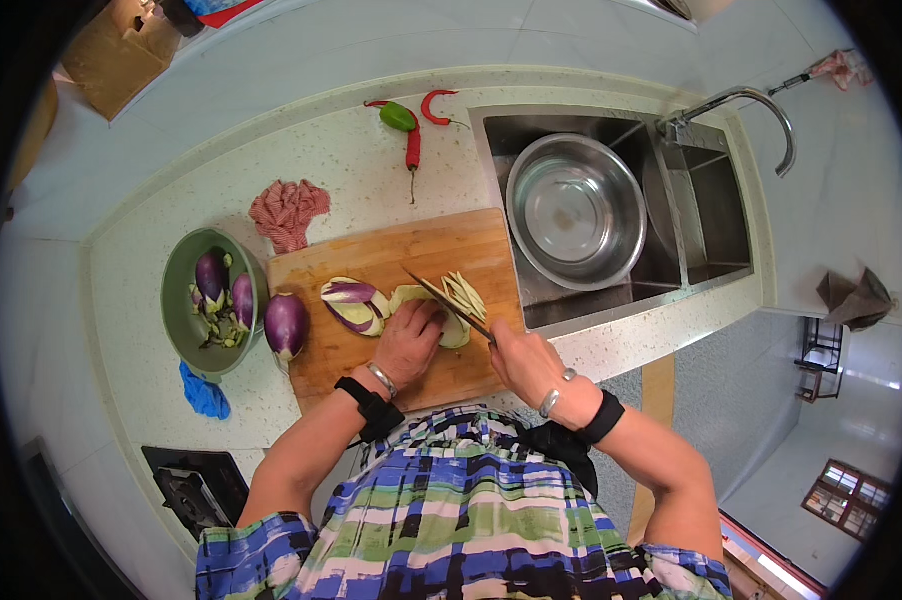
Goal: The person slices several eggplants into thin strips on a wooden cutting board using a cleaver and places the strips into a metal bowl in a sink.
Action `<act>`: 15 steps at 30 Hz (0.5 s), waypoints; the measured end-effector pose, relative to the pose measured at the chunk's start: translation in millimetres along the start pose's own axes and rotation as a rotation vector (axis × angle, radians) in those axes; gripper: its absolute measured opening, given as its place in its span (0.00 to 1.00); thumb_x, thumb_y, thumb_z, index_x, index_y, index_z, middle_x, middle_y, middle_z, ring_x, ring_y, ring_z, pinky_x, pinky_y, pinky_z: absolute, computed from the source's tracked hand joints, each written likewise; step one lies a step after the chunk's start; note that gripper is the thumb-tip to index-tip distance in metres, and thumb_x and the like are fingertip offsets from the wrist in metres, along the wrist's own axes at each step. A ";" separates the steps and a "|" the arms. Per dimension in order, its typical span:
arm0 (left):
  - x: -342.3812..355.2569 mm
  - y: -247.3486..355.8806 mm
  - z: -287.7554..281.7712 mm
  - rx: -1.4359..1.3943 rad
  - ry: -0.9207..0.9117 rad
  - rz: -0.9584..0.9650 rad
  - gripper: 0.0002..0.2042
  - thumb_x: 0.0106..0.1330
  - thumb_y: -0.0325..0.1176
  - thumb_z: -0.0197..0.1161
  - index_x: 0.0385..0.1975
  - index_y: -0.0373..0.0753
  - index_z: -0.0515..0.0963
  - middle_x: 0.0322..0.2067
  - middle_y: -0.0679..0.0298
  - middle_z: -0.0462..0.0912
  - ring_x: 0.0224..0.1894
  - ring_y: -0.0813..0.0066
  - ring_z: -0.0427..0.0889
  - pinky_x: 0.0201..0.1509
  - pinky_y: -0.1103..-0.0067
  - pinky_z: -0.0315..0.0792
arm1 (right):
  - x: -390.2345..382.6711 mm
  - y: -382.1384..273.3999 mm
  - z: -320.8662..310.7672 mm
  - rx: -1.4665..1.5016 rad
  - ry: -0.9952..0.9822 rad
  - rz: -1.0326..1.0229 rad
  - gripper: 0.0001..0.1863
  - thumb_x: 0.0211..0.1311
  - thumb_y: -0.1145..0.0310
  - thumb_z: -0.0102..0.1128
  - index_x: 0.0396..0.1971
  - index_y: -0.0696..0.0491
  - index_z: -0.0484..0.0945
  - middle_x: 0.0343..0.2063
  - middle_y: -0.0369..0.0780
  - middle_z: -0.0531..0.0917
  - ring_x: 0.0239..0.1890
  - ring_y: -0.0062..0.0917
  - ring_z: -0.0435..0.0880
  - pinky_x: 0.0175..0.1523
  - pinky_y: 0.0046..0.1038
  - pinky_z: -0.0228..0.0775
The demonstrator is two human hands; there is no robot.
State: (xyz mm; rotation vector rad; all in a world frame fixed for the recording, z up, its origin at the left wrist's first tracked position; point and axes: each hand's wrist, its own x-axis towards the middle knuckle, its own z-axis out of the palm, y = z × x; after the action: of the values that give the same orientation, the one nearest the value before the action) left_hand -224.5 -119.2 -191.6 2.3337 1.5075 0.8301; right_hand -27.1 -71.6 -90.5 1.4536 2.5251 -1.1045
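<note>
Pale, flat eggplant slices [457,333] lie near the chopping board's [391,245] right edge, partly under the left hand [409,345]; I can't tell if its hidden fingertips pinch. The right hand [528,362] grips a knife [451,306].

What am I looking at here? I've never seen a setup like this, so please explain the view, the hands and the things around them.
There is no machine: someone works bare-handed, filmed from above by a head-worn fisheye camera, so straight edges bend. The right hand holds a dark-bladed knife; the left hand rests its fingers on pale sliced eggplant, near thin pale strips. All are over a brown wooden cutting board, with purple-and-white eggplant pieces farther left. A glossy purple eggplant sits at its left edge, beside a round green bowl containing more. Beyond lie a crumpled red-and-white cloth, red chillies and a green pepper. Rightward, a round metal basin sits in a steel sink.
</note>
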 end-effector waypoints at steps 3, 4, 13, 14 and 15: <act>-1.6 0.0 0.3 0.009 -0.009 -0.007 0.17 0.47 0.26 0.58 0.40 0.34 0.72 0.43 0.56 0.71 0.47 0.56 0.69 0.51 0.68 0.67 | -9.0 -3.7 1.2 -0.002 -0.005 0.022 0.07 0.56 0.72 0.50 0.29 0.58 0.64 0.16 0.53 0.75 0.21 0.51 0.74 0.25 0.46 0.64; -1.9 0.0 -0.2 0.008 -0.014 -0.009 0.17 0.47 0.26 0.58 0.41 0.33 0.72 0.43 0.55 0.71 0.47 0.56 0.69 0.51 0.68 0.67 | -9.8 -4.5 1.5 -0.008 -0.012 0.036 0.07 0.56 0.71 0.50 0.29 0.58 0.63 0.15 0.53 0.75 0.21 0.51 0.74 0.25 0.46 0.64; 0.3 3.6 -2.1 -0.031 -0.026 -0.013 0.17 0.48 0.26 0.58 0.41 0.35 0.71 0.44 0.55 0.70 0.46 0.56 0.69 0.51 0.67 0.67 | 28.3 8.0 36.8 -0.044 -0.009 0.008 0.08 0.55 0.72 0.49 0.33 0.59 0.64 0.18 0.54 0.77 0.24 0.52 0.76 0.29 0.48 0.67; -0.6 2.5 -2.2 -0.029 -0.022 -0.012 0.17 0.48 0.26 0.58 0.41 0.35 0.71 0.44 0.55 0.70 0.46 0.56 0.69 0.51 0.67 0.67 | 31.5 11.7 37.5 -0.047 -0.008 0.005 0.08 0.55 0.72 0.49 0.33 0.59 0.64 0.18 0.54 0.77 0.24 0.52 0.76 0.29 0.48 0.67; -1.3 0.9 -2.3 -0.047 -0.031 -0.017 0.17 0.48 0.26 0.59 0.41 0.35 0.71 0.44 0.56 0.70 0.46 0.56 0.69 0.51 0.68 0.67 | 34.6 17.0 35.6 -0.012 0.023 -0.018 0.08 0.55 0.72 0.49 0.32 0.59 0.64 0.18 0.53 0.76 0.25 0.52 0.76 0.29 0.48 0.66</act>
State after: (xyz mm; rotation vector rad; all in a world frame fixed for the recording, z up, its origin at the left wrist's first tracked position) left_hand -225.5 -121.0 -189.7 2.2866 1.4765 0.8134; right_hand -44.7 -61.3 -138.9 1.4524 2.5605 -1.0793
